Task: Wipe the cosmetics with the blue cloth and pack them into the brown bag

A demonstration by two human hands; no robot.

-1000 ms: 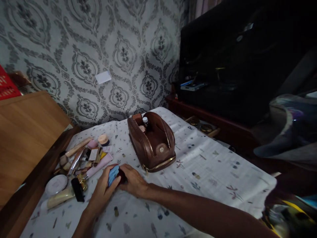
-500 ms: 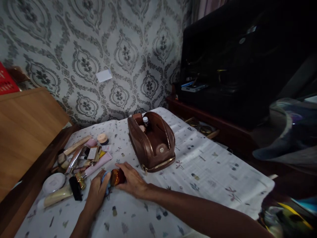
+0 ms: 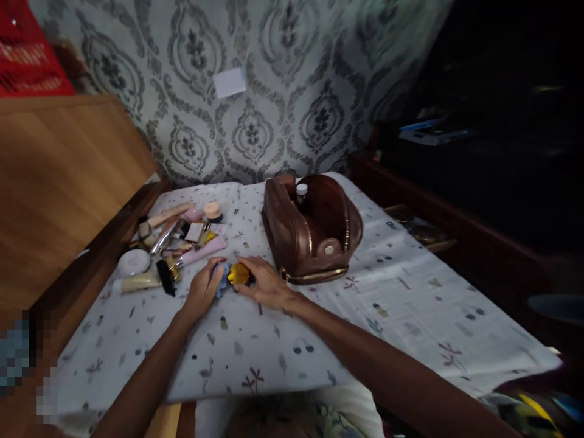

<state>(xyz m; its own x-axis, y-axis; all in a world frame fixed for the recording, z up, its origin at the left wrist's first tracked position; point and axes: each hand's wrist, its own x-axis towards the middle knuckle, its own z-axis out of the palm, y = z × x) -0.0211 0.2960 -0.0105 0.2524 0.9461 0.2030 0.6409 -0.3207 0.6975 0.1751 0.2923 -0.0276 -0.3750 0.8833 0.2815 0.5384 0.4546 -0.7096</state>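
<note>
My right hand (image 3: 267, 283) is wrapped round a small amber-gold container (image 3: 238, 275), seemingly a jar or bottle, low over the cloth. Close against it, my left hand (image 3: 204, 291) pinches a crumpled blue cloth (image 3: 221, 278); whether the cloth touches the container I cannot tell. Just beyond my right hand stands a brown cosmetic bag (image 3: 296, 243), unzipped, with a white-capped bottle (image 3: 302, 193) inside. Left of my hands lies a pile of makeup, with a pink tube (image 3: 205, 249), a cream tube (image 3: 139, 281), a black item (image 3: 165, 278) and a round white compact (image 3: 134, 262).
A white patterned cloth (image 3: 255, 359) covers the table. A wooden panel (image 3: 68, 188) rises at the left, with a red bag (image 3: 31, 55) above. Patterned wallpaper stands behind. At the right are a partly open drawer (image 3: 440, 244) and a dark screen-like surface (image 3: 511, 85).
The view has shifted, so the table now sits further right and higher in the picture. Both hands still hold the blue cloth and the amber container, which now shows a brighter gold face.
</note>
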